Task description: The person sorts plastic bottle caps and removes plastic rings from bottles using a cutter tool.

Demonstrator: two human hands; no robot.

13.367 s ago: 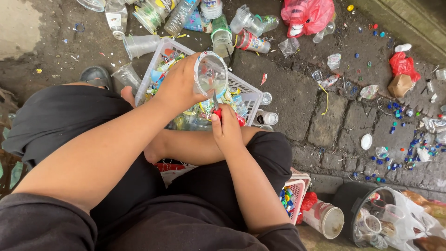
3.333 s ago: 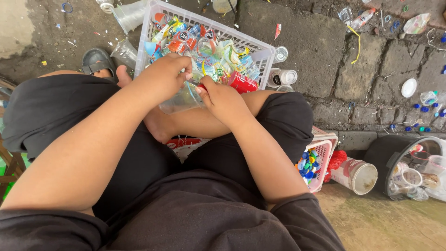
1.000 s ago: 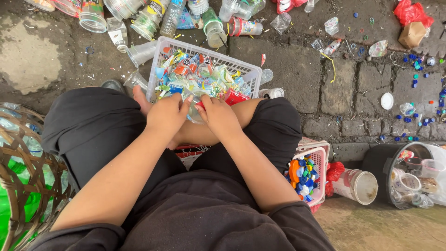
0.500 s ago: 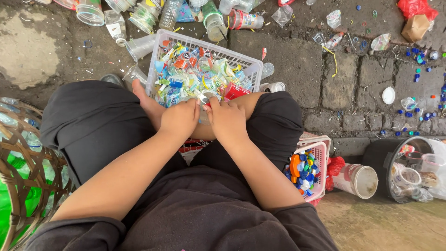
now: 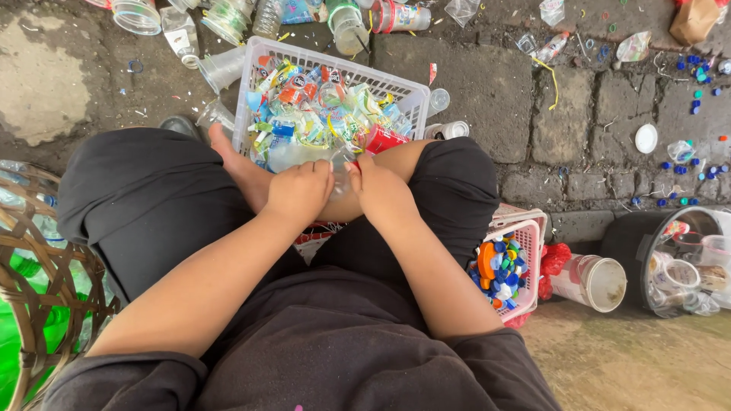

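Both the left hand (image 5: 298, 190) and right hand (image 5: 381, 190) grip 1 clear plastic cup (image 5: 340, 169); peeling should stay steady over the white basket (image 5: 415, 95).

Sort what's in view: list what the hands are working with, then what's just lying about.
In hand:
left hand
right hand
clear plastic cup between them
white basket of cups

Lying about:
pink basket of caps
wicker basket
black bucket
blue caps

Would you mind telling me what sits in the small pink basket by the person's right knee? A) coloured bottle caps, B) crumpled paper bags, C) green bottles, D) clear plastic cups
A: the small pink basket by the right knee holds a heap of coloured bottle caps in blue, orange, yellow and white.
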